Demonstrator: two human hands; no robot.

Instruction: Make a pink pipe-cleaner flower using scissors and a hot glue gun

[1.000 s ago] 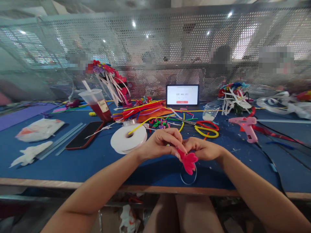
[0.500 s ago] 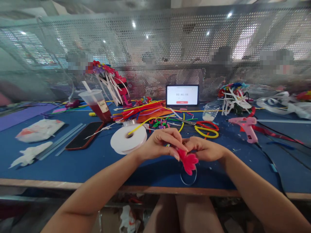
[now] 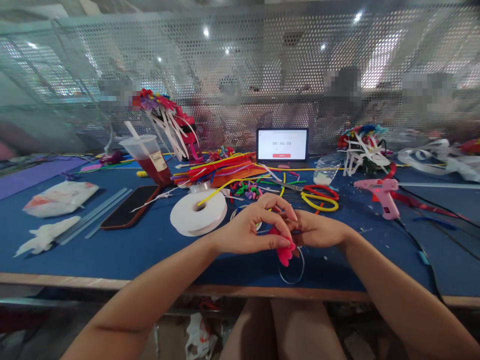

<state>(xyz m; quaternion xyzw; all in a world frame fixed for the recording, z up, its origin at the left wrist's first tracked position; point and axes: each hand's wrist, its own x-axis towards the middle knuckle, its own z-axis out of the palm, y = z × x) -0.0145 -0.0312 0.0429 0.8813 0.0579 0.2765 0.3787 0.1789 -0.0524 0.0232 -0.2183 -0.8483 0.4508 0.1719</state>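
Over the front of the table, my left hand (image 3: pixel 249 232) pinches the edge of a small hot-pink fuzzy flower (image 3: pixel 285 256), seemingly of pipe cleaner, between thumb and fingers. Its other fingers arch over the top. My right hand (image 3: pixel 320 229) meets it from the other side, closed around the back of the flower, its fingertips partly hidden. A thin pale loop of wire or thread (image 3: pixel 294 283) hangs just below the flower. Behind my left hand lies a white ribbon spool (image 3: pixel 183 212) with a yellow pipe cleaner (image 3: pixel 213 195) stuck in its hole.
Scissors (image 3: pixel 318 200) and a pink glue gun (image 3: pixel 382 192) lie to the right. Further back are pipe cleaners (image 3: pixel 225 170), a tablet with a timer (image 3: pixel 282 137) and a drink cup (image 3: pixel 148 157). A phone (image 3: pixel 129 207) and glue sticks (image 3: pixel 95 215) lie on the left.
My left hand has shifted rightward over the flower, covering more of it. The flower has turned, with fewer petals showing. My right hand stays close against it.
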